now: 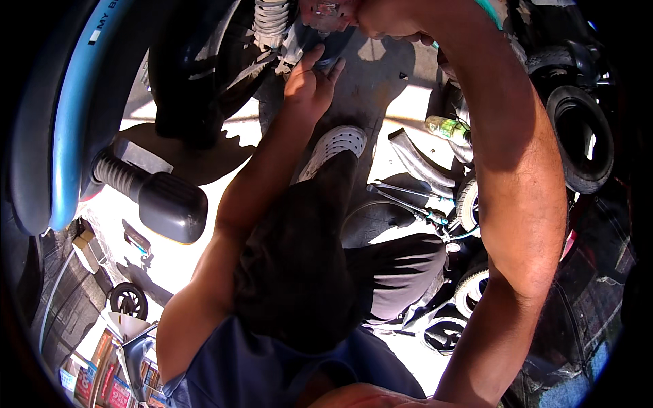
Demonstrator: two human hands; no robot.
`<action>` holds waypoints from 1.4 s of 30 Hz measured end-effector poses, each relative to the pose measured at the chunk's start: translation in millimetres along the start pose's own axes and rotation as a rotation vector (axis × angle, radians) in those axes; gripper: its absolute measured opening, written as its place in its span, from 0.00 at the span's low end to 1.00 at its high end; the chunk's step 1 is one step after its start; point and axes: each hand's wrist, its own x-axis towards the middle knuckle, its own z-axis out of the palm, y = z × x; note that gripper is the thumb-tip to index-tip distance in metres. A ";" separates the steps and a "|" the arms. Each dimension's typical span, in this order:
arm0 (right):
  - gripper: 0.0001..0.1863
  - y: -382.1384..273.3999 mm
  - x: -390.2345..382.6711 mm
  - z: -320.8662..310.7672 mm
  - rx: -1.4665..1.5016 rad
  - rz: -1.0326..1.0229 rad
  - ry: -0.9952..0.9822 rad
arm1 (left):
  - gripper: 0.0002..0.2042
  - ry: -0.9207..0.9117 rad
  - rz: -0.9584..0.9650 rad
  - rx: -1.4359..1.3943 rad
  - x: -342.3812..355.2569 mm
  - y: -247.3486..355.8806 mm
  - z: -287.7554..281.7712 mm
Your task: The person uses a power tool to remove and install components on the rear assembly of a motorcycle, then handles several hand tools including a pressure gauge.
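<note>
My left hand (pixel 309 81) reaches up under a scooter, fingers spread and touching dark metal parts beside a white coil spring (pixel 271 24). At the top edge my right hand (pixel 391 19) has its fingers curled against a reddish, dirty part (pixel 326 12) of the scooter; whether it grips anything is hidden. Both forearms stretch forward from the lower edge. My knee in dark trousers and a white perforated shoe (pixel 335 146) lie below the left hand.
A black footrest peg (pixel 160 200) and blue scooter body panel (pixel 68 115) are at left. Black tyres (pixel 578 139) stand at right, with a green bottle (pixel 445 127), long-handled tools (pixel 408 200) and small wheels (pixel 468 204) on the ground. Colourful boxes (pixel 102 384) sit lower left.
</note>
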 end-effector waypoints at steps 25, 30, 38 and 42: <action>0.13 1.3 3.0 -6.8 -0.017 -0.020 0.024 | 0.12 0.116 -0.045 -0.102 12.1 -9.4 9.6; 0.13 0.0 6.5 -4.5 -0.015 -0.051 0.019 | 0.12 0.146 -0.015 -0.060 8.7 -5.0 10.6; 0.13 -4.2 9.2 -1.7 -0.114 0.000 -0.005 | 0.10 0.172 0.004 -0.013 8.2 -6.8 13.9; 0.13 -1.4 -1.9 -3.4 -0.081 -0.012 0.002 | 0.09 0.208 -0.012 -0.005 13.2 -6.7 10.6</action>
